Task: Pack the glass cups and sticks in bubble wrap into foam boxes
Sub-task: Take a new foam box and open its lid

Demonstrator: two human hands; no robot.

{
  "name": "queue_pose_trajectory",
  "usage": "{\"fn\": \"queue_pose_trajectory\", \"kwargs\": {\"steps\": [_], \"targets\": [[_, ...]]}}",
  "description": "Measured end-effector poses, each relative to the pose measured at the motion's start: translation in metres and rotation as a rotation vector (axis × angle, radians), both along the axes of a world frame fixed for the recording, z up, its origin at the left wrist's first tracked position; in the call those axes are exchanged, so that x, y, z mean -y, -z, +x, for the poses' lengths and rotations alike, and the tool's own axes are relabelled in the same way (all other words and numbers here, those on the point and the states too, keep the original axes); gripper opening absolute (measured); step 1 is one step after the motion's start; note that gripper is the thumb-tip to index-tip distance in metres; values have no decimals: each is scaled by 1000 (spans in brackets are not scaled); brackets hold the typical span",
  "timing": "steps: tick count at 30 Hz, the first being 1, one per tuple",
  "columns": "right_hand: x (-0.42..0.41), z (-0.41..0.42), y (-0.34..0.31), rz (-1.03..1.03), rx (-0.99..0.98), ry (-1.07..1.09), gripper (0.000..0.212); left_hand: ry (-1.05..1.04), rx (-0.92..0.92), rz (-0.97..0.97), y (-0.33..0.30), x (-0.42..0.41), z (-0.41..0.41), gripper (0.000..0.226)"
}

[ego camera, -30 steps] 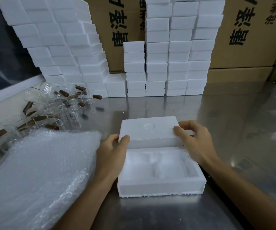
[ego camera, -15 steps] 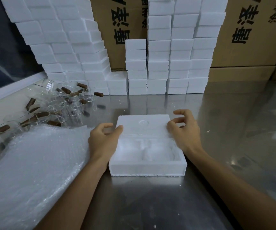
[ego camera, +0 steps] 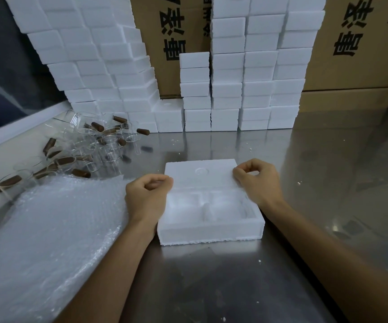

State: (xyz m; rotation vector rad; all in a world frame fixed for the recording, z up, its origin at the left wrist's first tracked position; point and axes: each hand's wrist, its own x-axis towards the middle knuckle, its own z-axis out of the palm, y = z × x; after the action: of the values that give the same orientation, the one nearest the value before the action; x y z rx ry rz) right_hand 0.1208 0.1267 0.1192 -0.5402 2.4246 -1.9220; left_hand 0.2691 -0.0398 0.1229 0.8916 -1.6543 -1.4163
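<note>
Pinching the foam lid (ego camera: 200,176) by its left and right edges, the left hand (ego camera: 147,197) and right hand (ego camera: 257,180) hold it over the far half of the foam box (ego camera: 211,231).

Before us sits the open white foam box (ego camera: 210,231); the clear bubble-wrap sheet pile (ego camera: 48,241) lies at nine o'clock, clear glass cups (ego camera: 109,145) at ten, stacked white foam boxes (ego camera: 242,89) at twelve.

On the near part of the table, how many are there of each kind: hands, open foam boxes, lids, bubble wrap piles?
hands: 2, left hand and right hand
foam box, open: 1
lid: 1
bubble wrap pile: 1
total: 5
</note>
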Motion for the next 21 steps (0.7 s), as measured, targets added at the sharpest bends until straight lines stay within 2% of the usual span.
{"fn": "queue_pose_trajectory", "kwargs": {"steps": [6,12,14,17,19,21], "targets": [[-3,2,0,-38,32,-15,14,45,-12,-4,0,1,1,14],[-4,-1,-1,38,6,-24,13,176,25,16,0,1,4,11],[-4,-1,-6,124,-39,-30,12,213,24,27,0,4,5,10],[1,1,-18,410,-254,-17,6,249,41,-80,-1,4,4,16],[14,7,-27,584,-388,-54,20,246,93,-207,0,3,1,20],[34,14,-37,663,-437,-113,23,229,132,-278,1,3,-1,17]]}}
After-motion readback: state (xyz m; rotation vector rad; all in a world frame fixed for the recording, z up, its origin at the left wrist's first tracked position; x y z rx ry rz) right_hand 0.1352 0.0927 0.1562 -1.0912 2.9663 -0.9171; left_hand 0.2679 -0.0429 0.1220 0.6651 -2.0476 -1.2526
